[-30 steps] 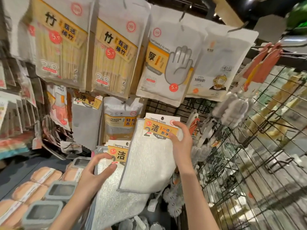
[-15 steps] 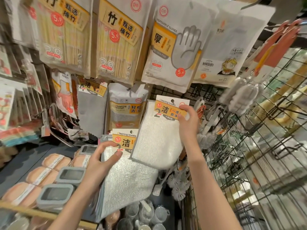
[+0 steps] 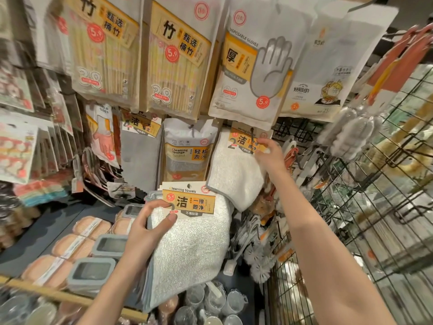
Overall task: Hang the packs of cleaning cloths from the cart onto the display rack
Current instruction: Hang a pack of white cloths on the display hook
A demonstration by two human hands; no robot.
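My right hand (image 3: 268,156) pinches the yellow header card of a white cleaning cloth pack (image 3: 236,170), held up against a dark hook (image 3: 252,136) of the display rack, just under the disposable gloves pack. The cloth hangs down tilted below the card. My left hand (image 3: 147,227) grips the top left of a stack of white cloth packs (image 3: 194,245) lower down, thumb on the orange "Cleaning towels" card (image 3: 189,201).
Bamboo chopstick packs (image 3: 178,57) and a gloves pack (image 3: 253,64) hang above. A cleaning sponge pack (image 3: 187,151) and grey cloths (image 3: 140,156) hang left of the hook. A wire grid rack (image 3: 365,207) fills the right. Boxes (image 3: 93,273) and glass cups (image 3: 210,301) lie on the shelf below.
My right hand has raised its cloth pack up and right until the card meets the hook. My left hand has lifted the stack a little.
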